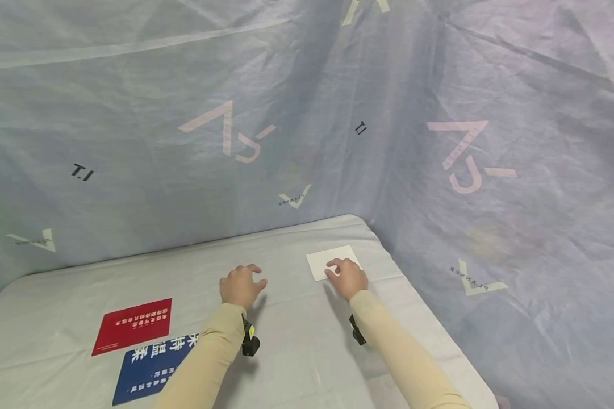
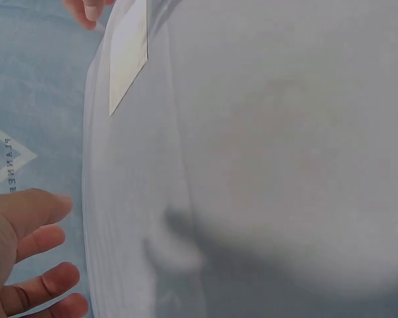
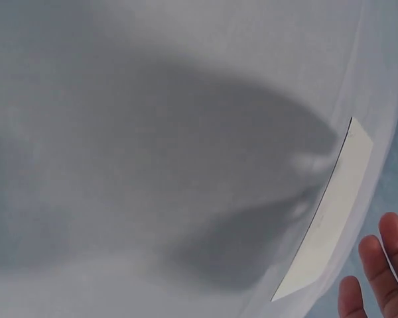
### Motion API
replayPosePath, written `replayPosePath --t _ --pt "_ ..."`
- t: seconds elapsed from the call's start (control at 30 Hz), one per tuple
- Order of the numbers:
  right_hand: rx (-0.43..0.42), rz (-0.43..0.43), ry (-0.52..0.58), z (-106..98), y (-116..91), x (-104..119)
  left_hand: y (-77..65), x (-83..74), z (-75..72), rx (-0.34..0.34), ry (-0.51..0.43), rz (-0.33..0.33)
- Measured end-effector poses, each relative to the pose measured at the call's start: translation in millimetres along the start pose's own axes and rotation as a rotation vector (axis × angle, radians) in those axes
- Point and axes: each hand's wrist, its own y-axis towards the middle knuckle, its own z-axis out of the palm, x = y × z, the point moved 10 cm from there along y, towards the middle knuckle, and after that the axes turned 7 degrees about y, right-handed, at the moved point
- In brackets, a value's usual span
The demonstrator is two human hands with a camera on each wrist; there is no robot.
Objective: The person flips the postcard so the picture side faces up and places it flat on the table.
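Note:
A white card (image 1: 318,263) lies flat near the far right corner of the cloth-covered surface. Above its near right part hovers my right hand (image 1: 349,278), fingers loosely bent with a gap to the thumb and nothing between them. In the right wrist view the card (image 3: 324,228) lies beside the fingers, apart from them. My left hand (image 1: 241,286) hangs over the cloth left of the card, its thumb and fingers spread and holding nothing. The left wrist view shows that hand (image 2: 30,248) with fingers apart.
On the left lie a red card (image 1: 133,325) with white writing and a blue card (image 1: 150,369) with large white characters, partly hidden by my left sleeve. Grey printed cloth walls (image 1: 148,170) rise behind and to the right of the pale sheet (image 1: 296,346).

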Motion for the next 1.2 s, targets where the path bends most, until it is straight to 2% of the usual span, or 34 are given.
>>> replayPosePath --t 0.33,0.7,1.2 --pt "-0.018 0.064 0.008 -10 0 -22 4.0 -21.5 9.4 0.003 -0.001 0.036" --pt "-0.01 0.108 -0.004 -11 0 -35 6.1 -36.9 20.3 0.003 -0.003 0.035" --pt "-0.028 0.114 -0.065 -7 2 -49 3.5 -52.4 32.0 0.02 0.006 0.043"
